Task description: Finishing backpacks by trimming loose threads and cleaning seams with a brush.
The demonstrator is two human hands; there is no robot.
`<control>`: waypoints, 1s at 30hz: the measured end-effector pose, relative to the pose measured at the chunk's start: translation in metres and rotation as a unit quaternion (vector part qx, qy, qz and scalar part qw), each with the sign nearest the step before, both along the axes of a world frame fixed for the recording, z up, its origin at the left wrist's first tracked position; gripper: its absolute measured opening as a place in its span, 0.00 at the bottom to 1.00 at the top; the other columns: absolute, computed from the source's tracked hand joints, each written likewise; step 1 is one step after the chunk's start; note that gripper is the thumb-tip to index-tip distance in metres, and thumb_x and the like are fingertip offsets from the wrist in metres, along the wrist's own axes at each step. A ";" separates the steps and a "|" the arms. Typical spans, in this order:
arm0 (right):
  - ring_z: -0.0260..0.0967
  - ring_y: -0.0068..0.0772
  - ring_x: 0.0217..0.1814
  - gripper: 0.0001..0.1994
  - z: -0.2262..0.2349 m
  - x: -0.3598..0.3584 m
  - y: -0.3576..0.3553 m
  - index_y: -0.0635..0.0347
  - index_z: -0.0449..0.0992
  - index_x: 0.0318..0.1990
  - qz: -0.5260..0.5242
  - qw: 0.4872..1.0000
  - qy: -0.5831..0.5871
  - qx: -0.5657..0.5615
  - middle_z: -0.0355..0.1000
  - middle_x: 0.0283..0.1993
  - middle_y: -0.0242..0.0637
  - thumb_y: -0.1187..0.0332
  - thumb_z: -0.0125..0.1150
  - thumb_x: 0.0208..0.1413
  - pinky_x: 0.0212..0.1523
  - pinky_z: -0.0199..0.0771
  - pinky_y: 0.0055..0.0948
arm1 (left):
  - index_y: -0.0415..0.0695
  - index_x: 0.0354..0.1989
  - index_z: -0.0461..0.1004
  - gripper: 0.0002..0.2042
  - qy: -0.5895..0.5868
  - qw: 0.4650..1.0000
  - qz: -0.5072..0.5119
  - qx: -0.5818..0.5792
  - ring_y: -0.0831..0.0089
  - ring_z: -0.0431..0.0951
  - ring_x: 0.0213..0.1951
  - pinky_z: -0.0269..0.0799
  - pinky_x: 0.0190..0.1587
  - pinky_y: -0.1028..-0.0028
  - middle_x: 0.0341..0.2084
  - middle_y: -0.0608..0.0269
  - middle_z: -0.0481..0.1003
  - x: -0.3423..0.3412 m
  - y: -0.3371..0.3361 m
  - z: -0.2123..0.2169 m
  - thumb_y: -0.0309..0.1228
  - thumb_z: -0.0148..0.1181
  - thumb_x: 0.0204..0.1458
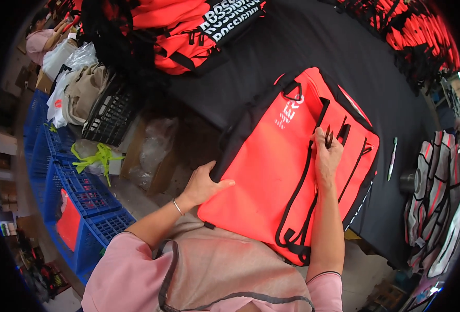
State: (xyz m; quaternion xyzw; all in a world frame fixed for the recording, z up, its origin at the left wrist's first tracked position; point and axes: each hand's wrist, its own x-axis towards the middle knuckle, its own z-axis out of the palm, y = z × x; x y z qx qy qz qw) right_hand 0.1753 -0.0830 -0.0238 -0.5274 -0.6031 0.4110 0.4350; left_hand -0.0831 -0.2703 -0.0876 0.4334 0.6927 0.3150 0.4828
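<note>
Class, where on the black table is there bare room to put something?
Black cloth lies bare beyond the red bag, between the left red pile and right red pile, down toward the toothbrush. Crowded: under those piles, beside the grey bundle.

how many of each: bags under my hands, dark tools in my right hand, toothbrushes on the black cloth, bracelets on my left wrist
Red-and-black bag: 1
Dark pointed tool, in the right hand: 1
Toothbrush: 1
Thin bracelet: 1
Total: 4
</note>
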 end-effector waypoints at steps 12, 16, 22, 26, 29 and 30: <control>0.55 0.14 0.13 0.19 -0.012 0.007 0.006 0.61 0.76 0.27 -0.005 0.991 0.125 -0.054 0.62 0.16 0.23 0.54 0.62 0.62 0.13 0.49 0.18 | 0.33 0.52 0.75 0.25 -0.011 0.992 0.000 0.128 0.71 0.80 0.36 0.76 0.40 0.72 0.38 0.52 0.81 -0.045 0.121 0.060 0.36 0.69 0.49; 0.55 0.14 0.14 0.19 -0.011 0.005 0.005 0.61 0.76 0.27 -0.022 0.990 0.128 -0.055 0.62 0.16 0.23 0.55 0.62 0.63 0.14 0.49 0.18 | 0.34 0.41 0.77 0.19 0.003 0.996 -0.056 0.073 0.74 0.78 0.31 0.73 0.35 0.72 0.31 0.57 0.79 -0.035 0.131 0.063 0.33 0.72 0.44; 0.51 0.12 0.14 0.17 -0.013 0.005 0.006 0.60 0.76 0.27 -0.031 0.995 0.097 0.002 0.61 0.16 0.21 0.57 0.61 0.64 0.15 0.47 0.18 | 0.40 0.31 0.68 0.16 0.253 0.909 0.047 0.328 0.59 0.73 0.30 0.72 0.32 0.65 0.27 0.56 0.69 0.012 0.101 0.058 0.26 0.73 0.41; 0.51 0.12 0.16 0.16 -0.013 0.003 0.004 0.61 0.76 0.26 -0.034 0.996 0.087 0.008 0.61 0.17 0.22 0.60 0.60 0.64 0.18 0.48 0.18 | 0.40 0.27 0.68 0.14 0.282 0.853 0.070 0.433 0.65 0.68 0.24 0.66 0.27 0.69 0.22 0.61 0.66 0.014 0.097 0.047 0.22 0.73 0.41; 0.53 0.12 0.19 0.16 -0.010 -0.002 0.002 0.62 0.77 0.26 -0.026 0.996 0.075 0.027 0.63 0.18 0.22 0.60 0.60 0.64 0.21 0.51 0.18 | 0.39 0.34 0.71 0.15 0.257 0.888 0.070 0.375 0.60 0.72 0.28 0.71 0.31 0.66 0.27 0.57 0.69 0.010 0.092 0.049 0.26 0.73 0.42; 0.53 0.12 0.19 0.16 -0.011 -0.003 0.001 0.62 0.77 0.26 -0.020 0.997 0.074 0.020 0.63 0.18 0.22 0.60 0.60 0.64 0.21 0.51 0.18 | 0.38 0.37 0.73 0.15 0.223 0.912 0.090 0.333 0.63 0.72 0.27 0.71 0.31 0.68 0.27 0.57 0.70 0.008 0.087 0.052 0.27 0.73 0.43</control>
